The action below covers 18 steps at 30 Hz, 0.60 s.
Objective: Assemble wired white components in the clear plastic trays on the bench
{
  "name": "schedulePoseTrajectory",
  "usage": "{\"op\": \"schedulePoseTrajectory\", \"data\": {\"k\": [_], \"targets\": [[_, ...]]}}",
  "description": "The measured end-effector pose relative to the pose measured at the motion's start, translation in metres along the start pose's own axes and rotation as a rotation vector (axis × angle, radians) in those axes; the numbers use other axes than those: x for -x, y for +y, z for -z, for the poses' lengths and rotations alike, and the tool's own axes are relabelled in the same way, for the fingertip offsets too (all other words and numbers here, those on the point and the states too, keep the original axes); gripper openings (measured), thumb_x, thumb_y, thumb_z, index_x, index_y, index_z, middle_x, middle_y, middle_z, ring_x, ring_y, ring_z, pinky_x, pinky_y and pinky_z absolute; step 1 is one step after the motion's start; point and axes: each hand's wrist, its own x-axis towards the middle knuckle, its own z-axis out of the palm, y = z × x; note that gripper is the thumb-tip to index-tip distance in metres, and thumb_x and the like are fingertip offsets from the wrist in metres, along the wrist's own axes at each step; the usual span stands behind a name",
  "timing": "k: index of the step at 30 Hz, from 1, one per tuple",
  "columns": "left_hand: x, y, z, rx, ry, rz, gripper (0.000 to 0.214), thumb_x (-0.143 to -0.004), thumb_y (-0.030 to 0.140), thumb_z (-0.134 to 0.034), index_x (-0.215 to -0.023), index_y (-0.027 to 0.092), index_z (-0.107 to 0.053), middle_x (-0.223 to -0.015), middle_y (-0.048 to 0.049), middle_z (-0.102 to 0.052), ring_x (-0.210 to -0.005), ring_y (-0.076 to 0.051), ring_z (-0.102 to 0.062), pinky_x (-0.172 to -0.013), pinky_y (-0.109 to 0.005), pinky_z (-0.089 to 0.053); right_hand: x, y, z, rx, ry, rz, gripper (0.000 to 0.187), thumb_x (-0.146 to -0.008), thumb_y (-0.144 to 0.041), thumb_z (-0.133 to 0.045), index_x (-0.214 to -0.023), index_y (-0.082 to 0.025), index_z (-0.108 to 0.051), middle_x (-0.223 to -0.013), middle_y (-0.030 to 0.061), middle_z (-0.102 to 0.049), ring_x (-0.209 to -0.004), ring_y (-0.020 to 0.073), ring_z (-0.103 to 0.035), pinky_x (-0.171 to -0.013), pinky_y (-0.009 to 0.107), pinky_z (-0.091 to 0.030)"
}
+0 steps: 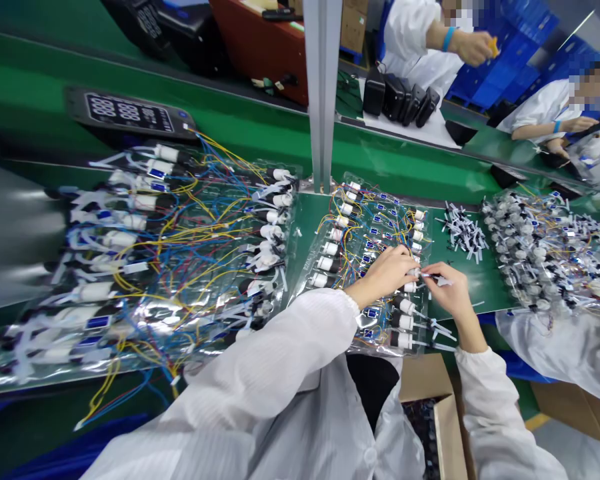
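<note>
Head view: the right hand (447,290) was positioned above the green table (485,293), with its grip closed; the thumb and forefinger were pressed together on a small black-and-white plastic fitting (433,275). The fitting was held just beside the left hand (385,273), over the right end of a clear bag of wired white cylindrical units (360,233). The left grip was curved downward over that bag, and its fingertips (411,261) were placed at the white units near the bag's edge. Whether that grip was clamped on anything could not be determined.

A larger clear bag of wired units (180,267), with yellow, blue and red leads, was laid to the left. A heap of loose fittings (463,233) was located on the table to the right of the hands, and a bag of round wired parts (540,253) was placed beyond it. A digital display panel (127,112) was mounted at the far left. A cardboard box (430,380) was positioned below the table. Across the table, a yellow item (493,47) was held in a co-worker's hand (473,48).
</note>
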Motion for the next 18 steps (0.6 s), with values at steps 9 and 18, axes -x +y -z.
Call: {"op": "schedulePoseTrajectory", "data": {"k": [9,18], "targets": [[-0.001,-0.001,0.005,-0.003,-0.031,-0.040,0.018,-0.104,0.036,-0.065,-0.101,0.021,-0.076,-0.108,-0.0048,-0.074,-0.117,-0.025,-0.057,-0.093,-0.037,-0.037,-0.011,0.012,0.003,-0.047,-0.086,0.174,0.005,-0.094,-0.022,-0.072,-0.094,-0.027,-0.073,-0.093,0.0057,-0.079,-0.090,0.0244,-0.074,-0.081,0.041,-0.060],[-0.002,-0.008,-0.006,0.019,0.017,-0.019,0.017,-0.100,0.038,-0.071,-0.109,0.026,-0.079,-0.110,-0.0048,-0.072,-0.119,-0.025,-0.059,-0.095,-0.037,-0.041,-0.002,0.018,-0.016,-0.211,0.081,-0.191,0.019,-0.084,-0.035,-0.084,-0.079,-0.024,-0.069,-0.086,0.0044,-0.077,-0.081,0.0217,-0.069,-0.078,0.036,-0.055]]}}
